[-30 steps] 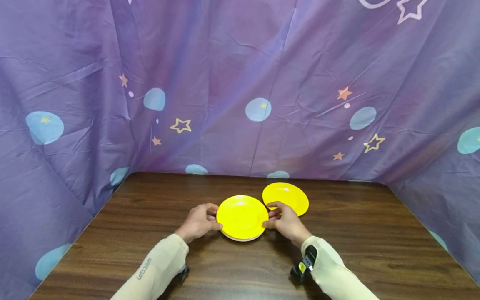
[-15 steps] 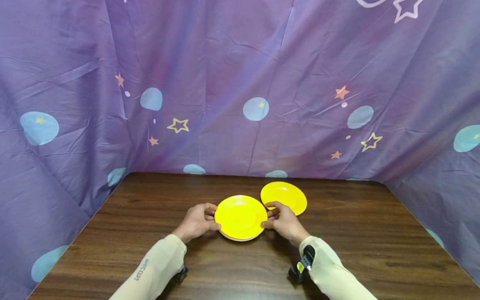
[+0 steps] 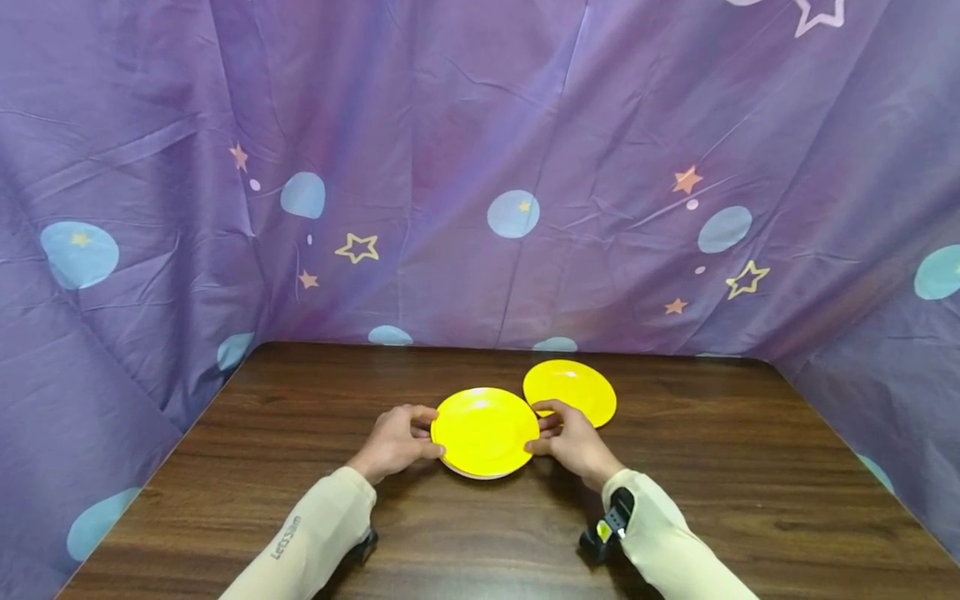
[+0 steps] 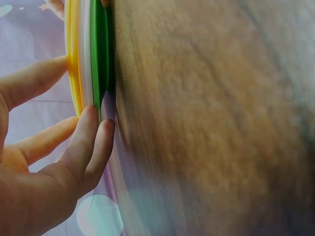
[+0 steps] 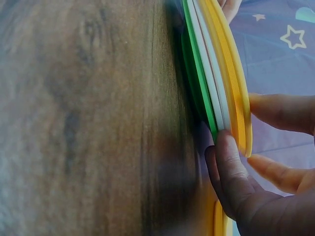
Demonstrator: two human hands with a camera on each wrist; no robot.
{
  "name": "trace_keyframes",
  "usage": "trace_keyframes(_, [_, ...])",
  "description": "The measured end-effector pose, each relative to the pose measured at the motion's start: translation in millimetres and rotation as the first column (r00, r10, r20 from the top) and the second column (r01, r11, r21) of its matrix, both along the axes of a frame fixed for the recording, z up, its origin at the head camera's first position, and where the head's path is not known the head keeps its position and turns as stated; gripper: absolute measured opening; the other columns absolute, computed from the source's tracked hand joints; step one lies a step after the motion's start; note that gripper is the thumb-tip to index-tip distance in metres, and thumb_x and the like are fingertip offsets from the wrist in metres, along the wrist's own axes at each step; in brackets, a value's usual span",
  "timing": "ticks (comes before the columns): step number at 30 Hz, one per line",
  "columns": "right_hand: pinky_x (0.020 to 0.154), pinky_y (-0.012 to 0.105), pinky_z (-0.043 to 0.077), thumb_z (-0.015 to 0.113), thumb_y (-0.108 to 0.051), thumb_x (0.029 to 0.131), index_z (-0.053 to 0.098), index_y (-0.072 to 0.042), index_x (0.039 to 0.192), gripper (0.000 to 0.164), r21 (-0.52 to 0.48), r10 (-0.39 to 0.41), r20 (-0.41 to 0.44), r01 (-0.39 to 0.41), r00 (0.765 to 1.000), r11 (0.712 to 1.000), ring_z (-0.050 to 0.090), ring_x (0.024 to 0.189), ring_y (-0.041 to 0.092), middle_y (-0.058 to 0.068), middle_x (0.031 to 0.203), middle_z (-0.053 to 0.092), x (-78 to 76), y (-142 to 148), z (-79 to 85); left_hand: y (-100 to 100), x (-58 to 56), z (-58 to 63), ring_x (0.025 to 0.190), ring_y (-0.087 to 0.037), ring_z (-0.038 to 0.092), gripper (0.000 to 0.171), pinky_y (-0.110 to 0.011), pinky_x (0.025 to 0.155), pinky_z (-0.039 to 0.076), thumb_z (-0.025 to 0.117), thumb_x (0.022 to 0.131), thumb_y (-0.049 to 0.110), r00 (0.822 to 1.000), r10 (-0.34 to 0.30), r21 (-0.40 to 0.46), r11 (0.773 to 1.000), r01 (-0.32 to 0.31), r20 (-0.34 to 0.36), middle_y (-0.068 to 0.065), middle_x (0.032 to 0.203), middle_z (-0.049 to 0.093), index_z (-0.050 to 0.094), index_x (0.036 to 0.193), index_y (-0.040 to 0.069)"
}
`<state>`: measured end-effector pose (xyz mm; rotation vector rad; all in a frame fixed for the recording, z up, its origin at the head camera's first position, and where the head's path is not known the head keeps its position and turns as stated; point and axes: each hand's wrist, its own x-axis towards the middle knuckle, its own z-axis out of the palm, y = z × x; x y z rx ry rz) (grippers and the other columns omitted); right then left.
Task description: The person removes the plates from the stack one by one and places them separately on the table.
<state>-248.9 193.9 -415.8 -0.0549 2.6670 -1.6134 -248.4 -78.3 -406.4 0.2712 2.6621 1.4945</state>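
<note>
A stack of round plates sits on the wooden table, with a yellow plate on top. From the sides, the wrist views show yellow rims over white plates and a green plate at the bottom. My left hand holds the stack's left rim, thumb toward me, fingertips against the stacked edges. On the opposite rim my right hand holds it likewise, its fingertips at the white and yellow edges. Behind my right hand lies another yellow plate, partly covered by that hand.
The brown wooden table ends at a purple curtain printed with stars and blue circles, which hangs behind it and along both sides. A small dark device sits by the right wrist.
Both hands stay at the stack's sides and the plates keep their places. Only the head view shifts slightly.
</note>
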Motion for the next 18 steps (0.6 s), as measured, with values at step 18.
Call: trace_keyframes(18, [0.074,0.024,0.049,0.080,0.002,0.074,0.061,0.000,0.130,0.059,0.007,0.028,-0.010,-0.028,1.000,1.000,0.059,0.086,0.019,0.016,0.101,0.061,1.7,3.0,0.8,1.2,1.2,1.3,0.095,-0.024,0.071,0.054,-0.029,0.073,0.060,0.087,0.071,0.007,1.000,0.011,-0.035,0.999,-0.011,0.005,-0.018,0.121,0.065,0.069,0.122,0.000])
